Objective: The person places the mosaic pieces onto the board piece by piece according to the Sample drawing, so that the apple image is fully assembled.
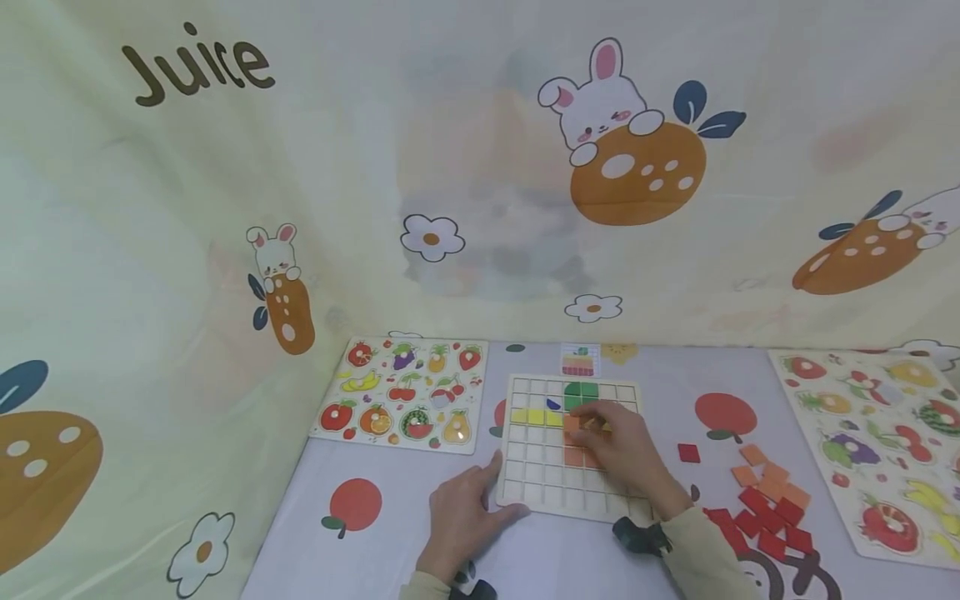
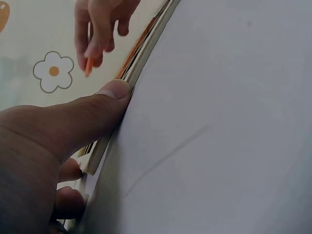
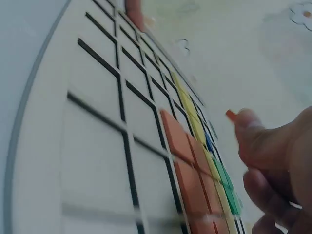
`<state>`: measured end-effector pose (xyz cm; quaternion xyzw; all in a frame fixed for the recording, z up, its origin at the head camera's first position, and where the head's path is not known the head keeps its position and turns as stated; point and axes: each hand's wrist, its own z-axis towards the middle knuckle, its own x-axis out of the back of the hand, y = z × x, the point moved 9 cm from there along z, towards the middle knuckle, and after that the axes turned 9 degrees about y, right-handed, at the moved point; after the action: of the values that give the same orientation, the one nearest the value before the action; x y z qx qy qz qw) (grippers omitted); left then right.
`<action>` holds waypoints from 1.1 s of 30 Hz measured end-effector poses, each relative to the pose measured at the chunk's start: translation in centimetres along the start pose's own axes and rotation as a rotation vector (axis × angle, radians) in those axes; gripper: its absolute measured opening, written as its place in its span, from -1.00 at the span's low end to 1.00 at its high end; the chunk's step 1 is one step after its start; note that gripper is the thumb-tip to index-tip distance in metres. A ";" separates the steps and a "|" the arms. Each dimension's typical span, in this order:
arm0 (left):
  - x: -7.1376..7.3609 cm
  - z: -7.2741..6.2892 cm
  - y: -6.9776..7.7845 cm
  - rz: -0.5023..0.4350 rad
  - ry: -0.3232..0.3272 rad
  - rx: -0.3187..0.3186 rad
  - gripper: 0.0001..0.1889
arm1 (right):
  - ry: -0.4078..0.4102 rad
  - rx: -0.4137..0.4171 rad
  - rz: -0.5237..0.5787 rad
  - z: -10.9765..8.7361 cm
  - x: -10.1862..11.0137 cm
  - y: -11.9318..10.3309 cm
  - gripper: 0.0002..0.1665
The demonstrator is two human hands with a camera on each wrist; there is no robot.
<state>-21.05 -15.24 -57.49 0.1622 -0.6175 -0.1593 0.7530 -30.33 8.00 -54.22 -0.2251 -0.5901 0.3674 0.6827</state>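
Note:
A pale wooden grid board [image 1: 540, 479] lies on the table. Green tiles [image 1: 581, 390], a blue piece [image 1: 553, 404], yellow tiles [image 1: 536, 417] and orange tiles [image 3: 183, 170] sit in its cells. My left hand [image 1: 465, 508] rests at the board's near left corner. Its thumb [image 2: 92, 105] lies straight against the near edge, and the other fingers are at the left side. Above the board, my right hand [image 1: 626, 442] pinches an orange tile [image 3: 230, 115] between thumb and fingers. In the left wrist view this tile [image 2: 88, 67] is raised off the board.
Loose orange tiles [image 1: 772, 479] and red tiles [image 1: 765, 512] lie right of the board, with a single red tile [image 1: 688, 452] nearer it. A small picture card [image 1: 580, 360] stands behind. Fruit puzzle boards lie left [image 1: 405, 392] and right [image 1: 862, 433]. A printed cloth hangs behind.

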 end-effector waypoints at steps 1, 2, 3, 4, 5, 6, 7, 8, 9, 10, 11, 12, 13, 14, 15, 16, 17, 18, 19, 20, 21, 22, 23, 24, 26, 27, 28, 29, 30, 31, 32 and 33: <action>0.0 0.0 0.0 0.003 0.000 0.001 -0.08 | -0.010 0.009 -0.005 0.1 -0.4 -0.3 -0.63; 0.0 0.0 0.0 0.006 0.000 0.002 -0.08 | -0.019 0.016 -0.015 0.1 -0.8 -0.5 -0.64; 0.0 0.0 0.1 0.007 0.000 0.003 -0.08 | -0.026 0.017 -0.026 0.1 -1.1 -0.6 -0.64; 0.0 0.0 0.1 0.006 0.000 0.004 -0.08 | -0.034 0.017 -0.040 0.1 -1.3 -0.7 -0.66; 0.0 0.0 0.1 0.007 0.000 0.007 -0.08 | -0.041 0.012 -0.052 0.1 -1.6 -0.8 -0.66; 0.0 0.0 0.1 0.007 0.001 0.010 -0.08 | -0.046 0.009 -0.062 0.1 -1.7 -0.9 -0.66; 0.0 0.0 0.1 0.006 0.002 0.011 -0.08 | -0.049 0.007 -0.074 0.0 -1.9 -0.9 -0.67; 0.0 0.0 0.1 0.006 0.004 0.012 -0.08 | -0.052 0.006 -0.086 0.0 -2.0 -1.0 -0.67; 0.0 0.0 0.2 0.006 0.006 0.013 -0.08 | -0.054 0.003 -0.097 0.0 -2.1 -1.0 -0.67; 0.0 0.0 0.2 0.005 0.007 0.013 -0.08 | -0.056 0.004 -0.106 0.0 -2.2 -1.0 -0.67; 0.1 0.0 0.2 0.005 0.007 0.014 -0.08 | -0.057 0.007 -0.117 0.0 -2.3 -1.1 -0.68; 0.1 -0.1 0.2 0.004 0.007 0.012 -0.08 | -0.057 0.009 -0.125 0.0 -2.3 -1.1 -0.68; 0.1 -0.1 0.2 0.001 0.006 0.011 -0.08 | -0.057 0.010 -0.134 0.0 -2.4 -1.1 -0.67; 0.1 -0.1 0.2 0.000 0.007 0.010 -0.08 | -0.057 0.011 -0.142 0.1 -2.5 -1.1 -0.67; 0.1 -0.1 0.1 -0.001 0.005 0.010 -0.08 | -0.058 0.010 -0.146 0.1 -2.5 -1.0 -0.67; 0.1 0.0 0.1 -0.003 0.006 0.009 -0.08 | -0.056 0.009 -0.149 0.1 -2.5 -1.1 -0.67; 0.1 0.0 0.1 -0.004 0.007 0.005 -0.08 | -0.056 0.005 -0.149 0.1 -2.6 -1.0 -0.67; 0.1 0.0 0.1 -0.004 0.008 0.003 -0.08 | -0.055 0.000 -0.147 0.1 -2.5 -1.0 -0.67; 0.1 0.1 0.1 -0.004 0.009 0.001 -0.08 | -0.053 -0.003 -0.146 0.1 -2.5 -1.1 -0.68; 0.1 0.1 0.1 -0.002 0.010 0.000 -0.09 | -0.053 -0.007 -0.142 0.1 -2.5 -1.1 -0.69; 0.1 0.1 0.1 -0.002 0.010 -0.002 -0.09 | -0.052 -0.010 -0.137 0.1 -2.5 -1.1 -0.70; 0.1 0.1 0.1 -0.003 0.011 -0.004 -0.09 | -0.051 -0.012 -0.133 0.1 -2.5 -1.1 -0.71; 0.1 0.1 0.1 -0.002 0.011 -0.005 -0.09 | -0.048 -0.011 -0.129 0.2 -2.6 -1.2 -0.72; 0.0 0.1 0.1 0.000 0.010 -0.003 -0.09 | -0.045 -0.008 -0.128 0.2 -2.6 -1.3 -0.73; 0.0 0.1 0.1 0.001 0.007 -0.004 -0.09 | -0.043 -0.001 -0.131 0.3 -2.7 -1.5 -0.75; 0.0 0.1 0.1 0.001 0.007 -0.007 -0.09 | -0.042 0.003 -0.134 0.4 -2.8 -1.5 -0.75; 0.0 0.1 0.1 0.003 0.007 -0.007 -0.09 | -0.043 0.008 -0.138 0.4 -2.8 -1.6 -0.76; 0.0 0.1 0.1 0.005 0.007 -0.007 -0.09 | -0.044 0.013 -0.142 0.5 -2.9 -1.7 -0.76; 0.0 0.1 0.1 0.004 0.007 -0.008 -0.09 | -0.049 0.015 -0.147 0.5 -2.9 -1.7 -0.76; 0.1 0.1 0.1 0.003 0.006 -0.008 -0.09 | -0.053 0.014 -0.148 0.5 -2.9 -1.7 -0.76; 0.0 0.1 0.1 0.001 0.006 -0.008 -0.09 | -0.056 0.014 -0.145 0.5 -2.9 -1.7 -0.76; 0.0 0.1 0.1 -0.002 0.006 -0.008 -0.09 | -0.060 0.011 -0.141 0.5 -2.9 -1.7 -0.74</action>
<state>-21.14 -15.19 -57.41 0.1603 -0.6146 -0.1619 0.7552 -30.47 4.70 -54.71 -0.1683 -0.6226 0.3283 0.6901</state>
